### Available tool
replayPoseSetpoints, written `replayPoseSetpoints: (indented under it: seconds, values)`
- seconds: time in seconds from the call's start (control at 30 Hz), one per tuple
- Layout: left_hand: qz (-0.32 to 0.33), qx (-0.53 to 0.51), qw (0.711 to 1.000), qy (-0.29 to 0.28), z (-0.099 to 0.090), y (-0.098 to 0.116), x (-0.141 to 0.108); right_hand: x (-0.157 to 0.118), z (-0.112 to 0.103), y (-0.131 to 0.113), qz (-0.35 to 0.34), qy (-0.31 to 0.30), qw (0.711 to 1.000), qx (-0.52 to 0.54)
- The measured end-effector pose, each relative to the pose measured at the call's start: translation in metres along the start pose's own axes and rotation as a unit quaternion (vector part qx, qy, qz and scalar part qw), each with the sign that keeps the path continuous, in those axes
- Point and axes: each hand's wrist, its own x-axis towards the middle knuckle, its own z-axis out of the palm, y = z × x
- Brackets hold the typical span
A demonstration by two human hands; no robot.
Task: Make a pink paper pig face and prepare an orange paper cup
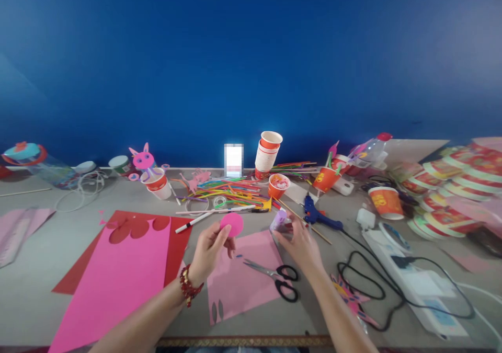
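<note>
My left hand [210, 253] pinches a round pink paper disc [232, 225] between thumb and fingers, held above the table. My right hand [300, 243] has its thumb and fingers apart beside a small purple cylinder [278, 220]. The thumb is close to its lower end; whether they touch I cannot tell. Beneath and between the hands lies a light pink sheet [251, 295] with small dark oval marks. Scissors with black handles [274, 273] rest partly open on it. To the left, a bright pink sheet [121, 280] with rounded cut-outs lies over a red sheet [178, 238].
Coloured sticks [227, 191] and a paper cup of scraps [278, 185] lie farther back. A blue glue gun [319, 214] trails its cord to a white power strip [415, 285]. Stacked paper cups [267, 154] stand by the blue wall. A pink animal figure [143, 160] sits in a cup.
</note>
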Motion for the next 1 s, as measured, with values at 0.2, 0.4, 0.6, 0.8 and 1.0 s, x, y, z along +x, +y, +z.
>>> replayPoseSetpoints:
  seconds: [0.2, 0.4, 0.6, 0.8, 1.0]
  values:
    - [-0.006, 0.047, 0.998, -0.033, -0.005, -0.005, -0.009, -0.034, -0.018, -0.037, -0.060, 0.151, 0.986, 0.023]
    - [0.026, 0.133, 0.988, -0.075, 0.001, -0.002, -0.019, -0.055, -0.013, -0.079, -0.136, 0.017, 0.977, 0.166]
    - [0.039, 0.140, 0.986, -0.082, 0.004, -0.002, -0.023, -0.054, -0.001, -0.101, -0.108, -0.006, 0.961, 0.253]
    - [0.053, 0.140, 0.985, -0.081, 0.005, -0.004, -0.024, -0.050, 0.009, -0.107, -0.080, 0.005, 0.956, 0.281]
    - [0.070, 0.119, 0.986, -0.094, 0.004, -0.004, -0.027, -0.047, 0.009, -0.106, -0.093, 0.000, 0.956, 0.280]
